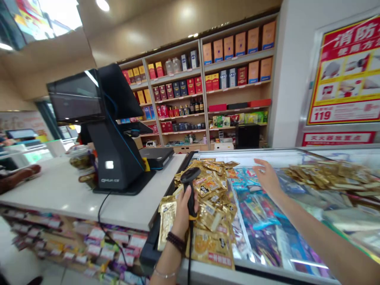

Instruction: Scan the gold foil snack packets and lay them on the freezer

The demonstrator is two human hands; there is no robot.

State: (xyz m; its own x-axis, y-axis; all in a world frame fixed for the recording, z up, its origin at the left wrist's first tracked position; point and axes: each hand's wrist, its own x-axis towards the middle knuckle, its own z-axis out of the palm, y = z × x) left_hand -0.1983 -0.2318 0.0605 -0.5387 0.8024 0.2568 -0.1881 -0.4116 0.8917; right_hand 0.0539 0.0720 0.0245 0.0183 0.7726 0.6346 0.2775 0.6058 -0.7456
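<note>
My left hand (184, 206), with a dark beaded bracelet at the wrist, is wrapped around a black barcode scanner (189, 183) whose cord hangs down. Under and around it lies a heap of gold foil packets (212, 186), with a larger gold packet (210, 247) at the front edge. To the right, my right hand (267, 174) hovers above the glass-topped chest freezer (261, 261) with its fingers apart, holding nothing. Colourful wrapped goods (258, 209) show through the glass below it. A second heap of gold packets (329, 174) lies farther right.
A white counter (127, 211) on the left carries a dark point-of-sale terminal (115, 158), a black box-shaped device (157, 156) and jars (83, 164). A cable runs down the counter's front. Shelves (178, 99) with boxed goods stand behind, and a red-and-yellow poster (346, 79) hangs right.
</note>
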